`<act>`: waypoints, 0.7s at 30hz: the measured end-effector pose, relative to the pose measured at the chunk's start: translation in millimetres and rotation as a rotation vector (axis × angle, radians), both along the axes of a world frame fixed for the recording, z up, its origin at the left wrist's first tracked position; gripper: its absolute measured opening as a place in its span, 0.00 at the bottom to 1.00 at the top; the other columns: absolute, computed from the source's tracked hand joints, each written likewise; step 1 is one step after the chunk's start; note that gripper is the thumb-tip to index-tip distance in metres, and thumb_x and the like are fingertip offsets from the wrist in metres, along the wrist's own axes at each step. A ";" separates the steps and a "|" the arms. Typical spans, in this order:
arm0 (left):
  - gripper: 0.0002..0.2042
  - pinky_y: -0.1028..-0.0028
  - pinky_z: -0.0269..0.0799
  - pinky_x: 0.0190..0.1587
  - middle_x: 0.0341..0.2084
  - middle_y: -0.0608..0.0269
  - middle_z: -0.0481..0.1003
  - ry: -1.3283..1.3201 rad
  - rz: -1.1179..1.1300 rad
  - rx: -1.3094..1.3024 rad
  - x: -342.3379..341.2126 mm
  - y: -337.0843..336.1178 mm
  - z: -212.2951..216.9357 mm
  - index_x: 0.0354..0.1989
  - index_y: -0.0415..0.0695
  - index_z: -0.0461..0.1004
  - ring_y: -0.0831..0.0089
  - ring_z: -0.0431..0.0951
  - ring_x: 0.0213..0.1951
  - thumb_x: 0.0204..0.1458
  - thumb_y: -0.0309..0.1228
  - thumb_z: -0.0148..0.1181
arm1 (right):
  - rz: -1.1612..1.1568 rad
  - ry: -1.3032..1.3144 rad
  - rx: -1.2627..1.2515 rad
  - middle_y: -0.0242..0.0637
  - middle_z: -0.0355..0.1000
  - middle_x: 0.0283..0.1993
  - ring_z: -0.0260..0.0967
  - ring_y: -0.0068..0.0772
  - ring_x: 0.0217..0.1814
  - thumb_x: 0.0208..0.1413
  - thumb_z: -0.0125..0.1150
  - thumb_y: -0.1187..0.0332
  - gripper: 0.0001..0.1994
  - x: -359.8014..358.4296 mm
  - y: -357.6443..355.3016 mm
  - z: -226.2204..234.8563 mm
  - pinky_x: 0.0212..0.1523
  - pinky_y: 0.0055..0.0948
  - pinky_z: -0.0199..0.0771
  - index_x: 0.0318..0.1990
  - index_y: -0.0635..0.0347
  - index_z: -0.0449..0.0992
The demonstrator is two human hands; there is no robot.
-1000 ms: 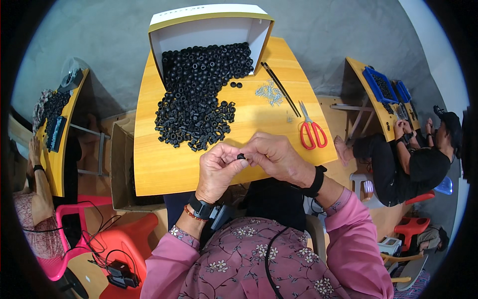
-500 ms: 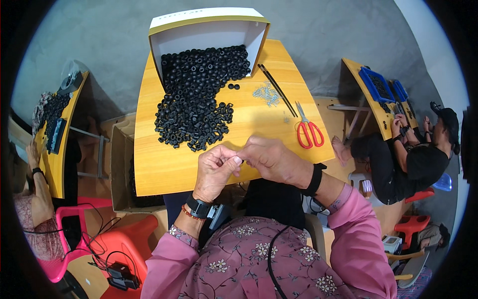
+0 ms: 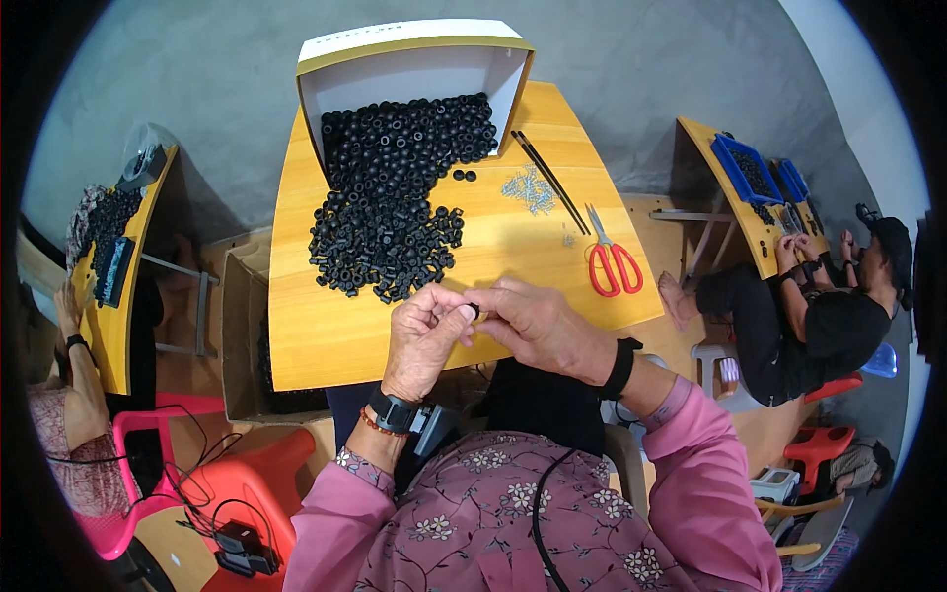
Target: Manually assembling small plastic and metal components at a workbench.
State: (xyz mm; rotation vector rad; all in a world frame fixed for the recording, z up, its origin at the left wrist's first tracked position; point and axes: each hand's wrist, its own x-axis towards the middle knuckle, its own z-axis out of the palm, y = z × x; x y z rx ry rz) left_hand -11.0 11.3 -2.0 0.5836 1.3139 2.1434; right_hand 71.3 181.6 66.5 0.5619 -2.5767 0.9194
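Above the near edge of the yellow table (image 3: 355,340), my two hands meet at the fingertips. My left hand (image 3: 426,333) pinches a small round black plastic part (image 3: 475,311) between thumb and finger. From the other side, the fingers of my right hand (image 3: 545,324) close on the same part and hide some of it. A heap of small black plastic parts (image 3: 385,247) lies on the table beyond my left hand, spilling from a white box (image 3: 414,71) tipped on its side.
Right of the heap lie small silvery screw-like pieces (image 3: 530,190), two thin black rods (image 3: 550,182) and red-handled scissors (image 3: 614,268). Two loose black caps (image 3: 464,176) sit beside the heap. Other people work at tables left and right. A red stool (image 3: 252,483) with cables stands at lower left.
My right hand's fingers have shifted and opened slightly at the tips, so the black part between both hands now shows more. My left hand has barely moved.
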 end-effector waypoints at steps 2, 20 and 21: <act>0.02 0.78 0.76 0.33 0.29 0.65 0.78 -0.007 0.005 0.001 -0.4 -0.3 -0.6 0.38 0.40 0.75 0.81 0.76 0.28 0.59 0.23 0.61 | -0.040 -0.093 -0.095 0.43 0.70 0.35 0.72 0.48 0.37 0.53 0.67 0.75 0.24 2.8 -7.4 3.6 0.37 0.40 0.73 0.58 0.61 0.68; 0.02 0.80 0.71 0.41 0.30 0.68 0.77 -0.021 0.052 -0.059 1.2 0.4 6.6 0.36 0.39 0.76 0.82 0.74 0.33 0.59 0.23 0.60 | -0.188 -0.034 0.037 0.43 0.69 0.30 0.73 0.45 0.28 0.51 0.68 0.74 0.14 -1.6 -14.1 -6.3 0.27 0.37 0.73 0.42 0.64 0.70; 0.03 0.80 0.71 0.38 0.29 0.68 0.77 -0.001 0.041 -0.058 0.5 0.8 6.2 0.37 0.38 0.77 0.83 0.73 0.30 0.59 0.25 0.60 | -0.188 -0.034 0.037 0.43 0.69 0.30 0.73 0.45 0.28 0.51 0.68 0.74 0.14 -1.4 -14.1 -5.2 0.27 0.37 0.73 0.42 0.64 0.70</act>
